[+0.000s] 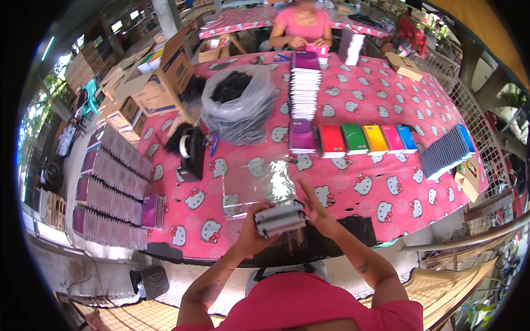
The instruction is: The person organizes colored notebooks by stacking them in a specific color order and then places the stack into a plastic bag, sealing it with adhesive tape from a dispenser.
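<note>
My left hand [255, 229] grips a small bundle of spiral notebooks [280, 219] with a shiny, greyish look, held over the near edge of the table. Beside the bundle's right end, my right hand [320, 214] is open, with its fingers stretched out; whether it touches the bundle I cannot tell. Just beyond both hands, transparent plastic sheets or bags [251, 182] lie flat and catch the light. A black tape dispenser [191, 154] stands to their left.
A pink patterned cloth [359, 190] covers the table. Notebook rows [113, 190] line the left side. Coloured notebooks [353, 138] and a tall stack [305, 91] stand ahead, blue ones [448, 151] at right. A plastic sack [237, 105] sits near cartons [160, 83]. Opposite, a person [302, 27] handles a pink notebook.
</note>
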The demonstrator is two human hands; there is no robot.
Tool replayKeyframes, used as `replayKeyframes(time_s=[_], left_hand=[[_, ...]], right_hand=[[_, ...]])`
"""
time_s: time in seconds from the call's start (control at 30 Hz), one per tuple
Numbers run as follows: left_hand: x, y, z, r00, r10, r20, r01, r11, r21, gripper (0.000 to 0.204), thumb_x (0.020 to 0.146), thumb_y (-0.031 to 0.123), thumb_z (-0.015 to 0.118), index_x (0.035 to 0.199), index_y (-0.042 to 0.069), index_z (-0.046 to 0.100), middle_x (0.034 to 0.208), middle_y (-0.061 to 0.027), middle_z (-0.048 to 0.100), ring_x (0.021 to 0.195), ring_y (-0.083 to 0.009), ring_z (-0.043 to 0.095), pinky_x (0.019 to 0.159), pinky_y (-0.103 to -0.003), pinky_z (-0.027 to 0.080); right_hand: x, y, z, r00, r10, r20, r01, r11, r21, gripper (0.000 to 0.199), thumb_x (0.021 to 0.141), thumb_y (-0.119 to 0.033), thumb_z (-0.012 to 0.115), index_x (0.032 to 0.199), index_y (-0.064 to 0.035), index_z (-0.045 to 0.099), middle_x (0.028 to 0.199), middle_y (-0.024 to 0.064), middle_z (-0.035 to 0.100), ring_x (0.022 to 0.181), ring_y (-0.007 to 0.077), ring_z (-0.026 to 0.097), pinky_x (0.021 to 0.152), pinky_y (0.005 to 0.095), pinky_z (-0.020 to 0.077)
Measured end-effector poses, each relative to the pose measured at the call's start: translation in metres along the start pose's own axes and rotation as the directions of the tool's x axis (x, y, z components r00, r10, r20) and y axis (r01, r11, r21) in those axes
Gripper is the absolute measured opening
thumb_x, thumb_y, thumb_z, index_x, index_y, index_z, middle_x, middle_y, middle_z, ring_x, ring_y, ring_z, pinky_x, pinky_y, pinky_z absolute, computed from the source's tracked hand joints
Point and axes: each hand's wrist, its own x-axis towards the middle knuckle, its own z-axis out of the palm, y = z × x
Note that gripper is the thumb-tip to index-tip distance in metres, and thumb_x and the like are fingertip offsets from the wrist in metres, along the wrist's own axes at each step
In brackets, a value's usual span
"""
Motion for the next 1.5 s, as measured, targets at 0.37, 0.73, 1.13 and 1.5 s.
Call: replayKeyframes(time_s=[0.37, 0.73, 1.13, 1.5], left_hand=[[-0.034, -0.064, -0.033, 0.996, -0.028, -0.085, 0.035, 0.995, 0.088, 0.102, 0.070, 0.004, 0.084, 0.149, 0.011, 0.020, 0.136, -0.0116, 0.045, 0.127, -0.0237, 0.047, 0.107, -0.038, 0.041], [-0.018, -0.030, -0.065, 0.916, -0.398, 0.059, 0.377, 0.900, 0.218, 0.102, 0.077, 0.042, 0.080, 0.151, 0.002, 0.021, 0.143, -0.0234, 0.041, 0.135, -0.0355, 0.042, 0.110, -0.049, 0.038], [0.028, 0.004, -0.037, 0.966, -0.187, 0.179, -0.057, 0.522, 0.851, 0.076, 0.070, 0.050, 0.082, 0.117, -0.001, 0.053, 0.129, -0.0237, 0.057, 0.118, -0.0348, 0.058, 0.098, -0.043, 0.046], [0.012, -0.092, -0.060, 0.604, -0.572, -0.555, 0.769, 0.601, 0.217, 0.082, 0.077, 0.073, 0.066, 0.099, -0.006, 0.070, 0.094, -0.0243, 0.071, 0.084, -0.0347, 0.071, 0.078, -0.041, 0.055]], right_hand=[[0.016, 0.089, 0.074, 0.965, -0.235, -0.120, 0.201, 0.948, -0.248, 0.111, 0.064, -0.022, 0.093, 0.151, -0.0080, 0.027, 0.142, 0.0137, 0.043, 0.127, 0.0262, 0.048, 0.107, 0.0404, 0.0397], [0.029, 0.097, 0.054, 0.991, -0.099, -0.093, 0.064, 0.946, -0.319, 0.092, 0.066, -0.017, 0.093, 0.138, -0.0055, 0.036, 0.123, 0.0111, 0.057, 0.115, 0.0220, 0.057, 0.100, 0.0371, 0.0471], [0.032, 0.106, 0.038, 0.991, -0.107, -0.079, 0.046, 0.830, -0.556, 0.084, 0.069, -0.015, 0.086, 0.137, -0.0021, 0.038, 0.114, 0.0134, 0.062, 0.102, 0.0231, 0.063, 0.089, 0.0369, 0.0520], [0.073, 0.072, 0.004, 0.808, 0.554, -0.201, -0.588, 0.782, -0.209, 0.065, 0.086, -0.055, 0.072, 0.112, 0.0044, 0.065, 0.106, 0.0105, 0.067, 0.096, 0.0183, 0.066, 0.081, 0.0313, 0.0531]])
